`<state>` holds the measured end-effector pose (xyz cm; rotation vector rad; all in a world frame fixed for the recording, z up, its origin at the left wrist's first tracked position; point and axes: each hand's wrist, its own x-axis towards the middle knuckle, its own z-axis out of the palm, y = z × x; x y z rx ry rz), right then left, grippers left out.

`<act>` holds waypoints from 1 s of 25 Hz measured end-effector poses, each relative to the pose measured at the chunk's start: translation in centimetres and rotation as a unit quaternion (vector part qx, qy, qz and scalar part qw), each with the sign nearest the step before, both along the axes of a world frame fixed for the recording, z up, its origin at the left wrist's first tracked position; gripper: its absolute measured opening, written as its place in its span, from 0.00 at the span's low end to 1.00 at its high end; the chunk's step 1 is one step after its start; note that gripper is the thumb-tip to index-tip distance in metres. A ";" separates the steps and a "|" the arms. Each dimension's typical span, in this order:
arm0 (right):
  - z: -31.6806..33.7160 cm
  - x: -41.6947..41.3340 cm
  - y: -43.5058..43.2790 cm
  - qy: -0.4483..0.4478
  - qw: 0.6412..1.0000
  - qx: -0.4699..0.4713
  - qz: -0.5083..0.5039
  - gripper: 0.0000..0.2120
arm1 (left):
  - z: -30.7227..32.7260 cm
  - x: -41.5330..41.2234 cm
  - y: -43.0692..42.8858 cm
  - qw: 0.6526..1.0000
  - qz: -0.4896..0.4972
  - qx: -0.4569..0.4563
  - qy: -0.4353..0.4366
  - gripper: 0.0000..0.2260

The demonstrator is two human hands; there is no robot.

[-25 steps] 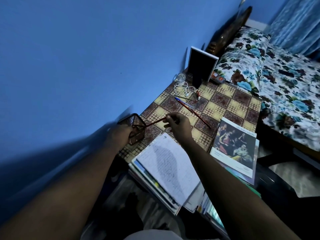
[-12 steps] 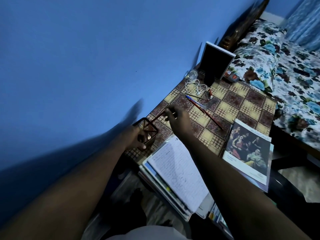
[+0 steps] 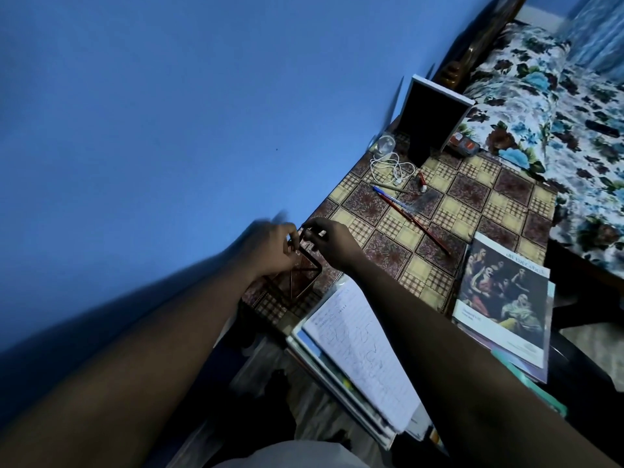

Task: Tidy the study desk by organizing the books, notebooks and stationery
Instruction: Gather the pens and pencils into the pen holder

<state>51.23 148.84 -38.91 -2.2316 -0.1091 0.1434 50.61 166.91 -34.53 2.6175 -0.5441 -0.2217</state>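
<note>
My left hand [image 3: 270, 246], blurred, grips the rim of a dark mesh pen holder [image 3: 302, 280] that stands on the desk's near left corner by the wall. My right hand [image 3: 332, 246] is right beside it, over the holder's mouth. Its fingertips pinch the end of a thin red pencil [image 3: 312, 231], most of which is hidden. A blue pen [image 3: 388, 194] and a long red pencil [image 3: 418, 224] lie loose mid-desk. An open written notebook [image 3: 358, 352] tops a stack at the near edge. A book with a painting on its cover [image 3: 503, 298] lies to the right.
The checked desk cloth [image 3: 472, 204] covers the desk against a blue wall. At the back stand a black white-edged panel [image 3: 432, 119], a white cable [image 3: 391, 167] and a small red item [image 3: 422, 182]. A floral bed [image 3: 557, 130] borders the desk's right side.
My right hand moved left with the pencil from the middle of the desk to the holder's mouth. My left hand shifted up the holder until both hands met.
</note>
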 end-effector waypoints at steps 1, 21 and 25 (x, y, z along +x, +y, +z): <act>-0.2 0.2 -0.2 0.006 1.000 0.009 0.000 0.11 | 0.4 0.4 -0.4 0.998 0.006 -0.028 -0.050 0.05; -6.4 -4.3 -19.7 0.138 0.934 -0.200 -0.261 0.15 | -0.7 7.5 -18.9 0.988 -0.101 -0.004 0.113 0.03; -6.7 -1.9 -22.7 0.188 0.921 -0.290 -0.182 0.27 | -2.1 8.5 -21.1 0.983 -0.109 0.032 0.144 0.01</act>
